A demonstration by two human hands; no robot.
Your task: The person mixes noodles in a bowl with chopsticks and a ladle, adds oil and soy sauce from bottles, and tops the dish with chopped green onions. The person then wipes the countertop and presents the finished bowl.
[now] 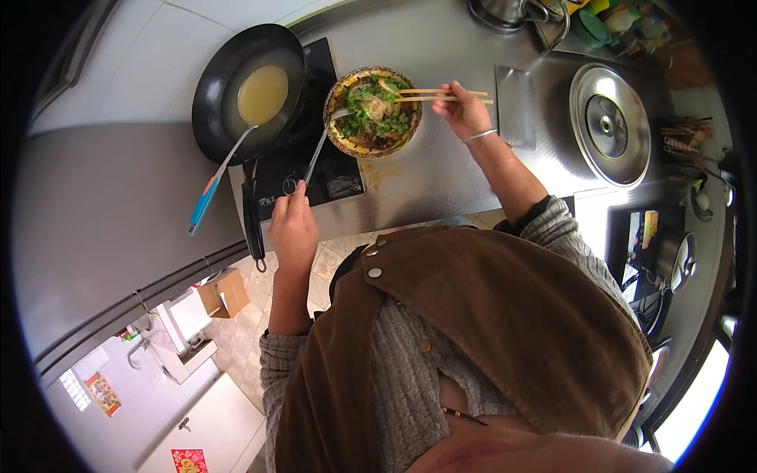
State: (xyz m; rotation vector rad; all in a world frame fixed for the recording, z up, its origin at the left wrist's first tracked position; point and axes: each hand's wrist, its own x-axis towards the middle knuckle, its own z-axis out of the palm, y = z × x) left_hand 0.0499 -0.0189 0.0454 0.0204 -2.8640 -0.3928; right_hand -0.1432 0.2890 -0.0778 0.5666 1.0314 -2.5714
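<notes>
A patterned bowl (417, 119) full of noodles, leafy greens and a brown mix stands on the steel counter, close beside the black cooktop. My right hand (466, 110) grips a pair of wooden chopsticks (423, 91), whose tips are in the food. From the other side, my left hand (294, 222) holds the handle of a metal utensil (317, 155); its head rests among the greens at the bowl's left edge. A black wok (209, 94) with yellowish liquid sits at the left, and a blue-handled utensil (204, 204) leans over its rim.
The wok's black handle (252, 219) projects over the counter's front edge near my left hand. Farther right lie a flat translucent sheet (516, 106) and a large steel lid (582, 139). A kettle (501, 12) stands at the back. A lidded pot (676, 260) is at the far right.
</notes>
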